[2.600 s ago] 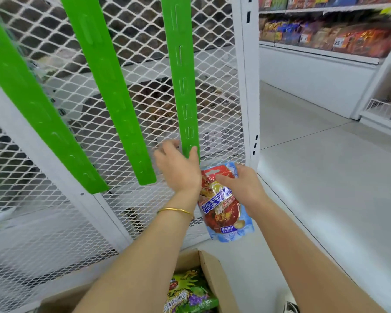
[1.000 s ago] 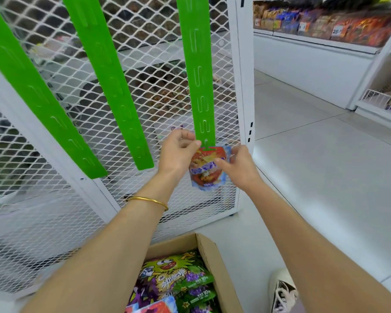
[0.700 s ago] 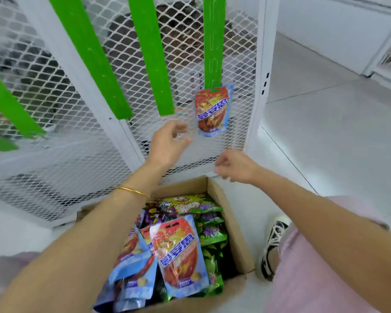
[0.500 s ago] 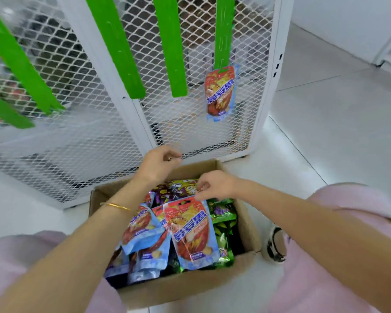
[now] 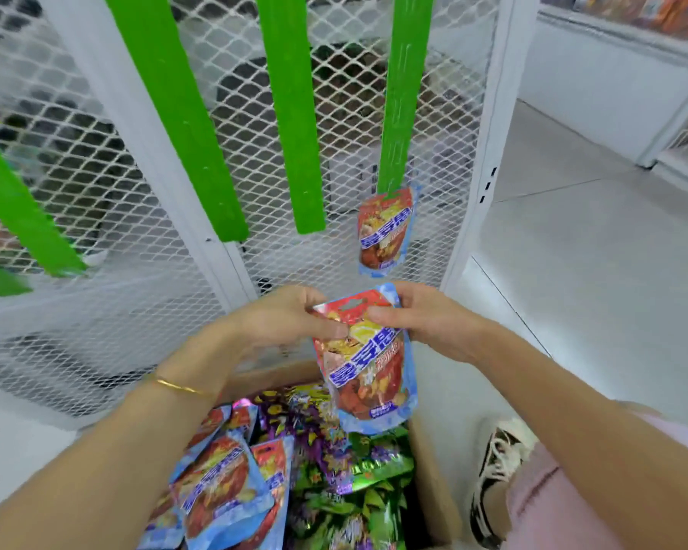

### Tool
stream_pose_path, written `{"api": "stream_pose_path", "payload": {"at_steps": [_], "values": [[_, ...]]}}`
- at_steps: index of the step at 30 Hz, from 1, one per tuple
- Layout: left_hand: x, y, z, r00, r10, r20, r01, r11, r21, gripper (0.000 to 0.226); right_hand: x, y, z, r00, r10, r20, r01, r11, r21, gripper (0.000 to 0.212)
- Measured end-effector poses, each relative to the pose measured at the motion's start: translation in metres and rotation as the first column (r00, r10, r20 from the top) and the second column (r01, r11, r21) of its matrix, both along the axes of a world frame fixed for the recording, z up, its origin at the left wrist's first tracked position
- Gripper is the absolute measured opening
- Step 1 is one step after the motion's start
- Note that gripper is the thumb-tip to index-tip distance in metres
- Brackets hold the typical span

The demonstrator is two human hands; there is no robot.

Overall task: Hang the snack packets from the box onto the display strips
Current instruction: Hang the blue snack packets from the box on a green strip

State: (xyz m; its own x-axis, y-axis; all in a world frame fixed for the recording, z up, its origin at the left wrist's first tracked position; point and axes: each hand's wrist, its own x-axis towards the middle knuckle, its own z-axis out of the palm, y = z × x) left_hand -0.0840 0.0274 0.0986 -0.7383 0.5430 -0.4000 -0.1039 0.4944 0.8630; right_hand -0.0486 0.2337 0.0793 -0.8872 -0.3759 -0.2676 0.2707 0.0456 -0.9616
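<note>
Counting progress: one hung packet (image 5: 386,232), red and blue, dangles from the bottom end of the rightmost green strip (image 5: 404,93), flat against the mesh panel (image 5: 445,113). It's the only one up that I can see. The middle strip (image 5: 290,113), the strip left of it (image 5: 175,113) and the far-left strips (image 5: 20,216) carry nothing in the visible part. Their tops are cut off, so I can't speak for higher up.

A second packet (image 5: 368,375) of the same kind is in hand, lifted clear of the box, just below the hung one and not touching it. The left hand (image 5: 283,323) pinches its top-left edge, thumb in front, fingers curled behind. The right hand (image 5: 429,323) pinches the top-right corner the same way. The hang hole sits between the two thumbs. My read: next step is getting that hole onto a hook of the rightmost strip, above the hung packet.

The box (image 5: 433,502) sits on the floor under the hands, well stocked: more red-and-blue packets (image 5: 219,482) on its left side, green-and-purple packets (image 5: 346,482) on its right. So early days, most of the job left.

Room: shop aisle, pale floor (image 5: 592,291) with joint lines. White mesh in a white frame, post (image 5: 477,152) at its right edge. A stocked shelf (image 5: 632,17) at back right, too blurred to read. The person is down low: a shoe (image 5: 497,470) is just beside the box's right wall, with a pink trouser leg (image 5: 572,510) next to it. A gold bangle (image 5: 179,387) is on the left wrist.
</note>
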Motion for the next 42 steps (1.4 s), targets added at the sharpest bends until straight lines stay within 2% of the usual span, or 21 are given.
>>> {"api": "stream_pose_path", "payload": {"at_steps": [3, 5, 9, 13, 15, 17, 20, 22, 25, 30, 35, 42], "values": [[-0.032, 0.036, 0.030, 0.990, 0.002, -0.139, -0.003, 1.000, -0.007, 0.014, -0.022, 0.019, 0.021, 0.978, -0.185, -0.091, 0.180, 0.981, -0.068, 0.017], [-0.048, 0.063, 0.048, 0.945, 0.116, -0.306, -0.121, 0.993, 0.000, 0.016, -0.036, 0.036, 0.031, 0.943, -0.311, -0.115, 0.300, 0.948, -0.105, 0.016], [-0.089, 0.102, 0.066, 0.737, 0.388, -0.553, -0.357, 0.919, 0.170, 0.035, -0.063, 0.063, 0.043, 0.863, -0.484, -0.144, 0.481, 0.875, -0.063, 0.013], [-0.104, 0.126, 0.066, 0.564, 0.504, -0.655, -0.458, 0.850, 0.260, 0.026, -0.074, 0.072, 0.041, 0.834, -0.516, -0.194, 0.517, 0.855, -0.052, 0.005], [-0.105, 0.129, 0.064, 0.525, 0.542, -0.657, -0.472, 0.827, 0.305, 0.021, -0.076, 0.071, 0.039, 0.823, -0.532, -0.196, 0.529, 0.845, -0.072, 0.006], [-0.107, 0.134, 0.065, 0.536, 0.561, -0.631, -0.468, 0.819, 0.331, 0.017, -0.079, 0.071, 0.039, 0.815, -0.536, -0.222, 0.528, 0.844, -0.099, 0.006], [-0.110, 0.138, 0.067, 0.565, 0.514, -0.646, -0.448, 0.848, 0.283, 0.014, -0.080, 0.069, 0.041, 0.787, -0.541, -0.297, 0.538, 0.837, -0.099, 0.006], [-0.108, 0.138, 0.069, 0.622, 0.484, -0.616, -0.413, 0.871, 0.267, 0.017, -0.077, 0.069, 0.041, 0.769, -0.556, -0.316, 0.551, 0.827, -0.111, 0.008], [-0.102, 0.136, 0.072, 0.731, 0.466, -0.499, -0.372, 0.885, 0.281, 0.016, -0.073, 0.067, 0.046, 0.749, -0.563, -0.349, 0.568, 0.817, -0.100, 0.003], [-0.093, 0.137, 0.086, 0.818, 0.479, -0.320, -0.369, 0.862, 0.347, 0.020, -0.087, 0.062, 0.068, 0.676, -0.563, -0.476, 0.626, 0.779, -0.032, 0.008], [-0.088, 0.139, 0.092, 0.829, 0.483, -0.281, -0.376, 0.854, 0.361, 0.020, -0.100, 0.061, 0.081, 0.629, -0.548, -0.552, 0.682, 0.730, 0.052, 0.018], [-0.089, 0.141, 0.085, 0.780, 0.558, -0.284, -0.442, 0.812, 0.380, 0.014, -0.100, 0.062, 0.069, 0.696, -0.555, -0.455, 0.661, 0.744, 0.103, 0.017]]}}
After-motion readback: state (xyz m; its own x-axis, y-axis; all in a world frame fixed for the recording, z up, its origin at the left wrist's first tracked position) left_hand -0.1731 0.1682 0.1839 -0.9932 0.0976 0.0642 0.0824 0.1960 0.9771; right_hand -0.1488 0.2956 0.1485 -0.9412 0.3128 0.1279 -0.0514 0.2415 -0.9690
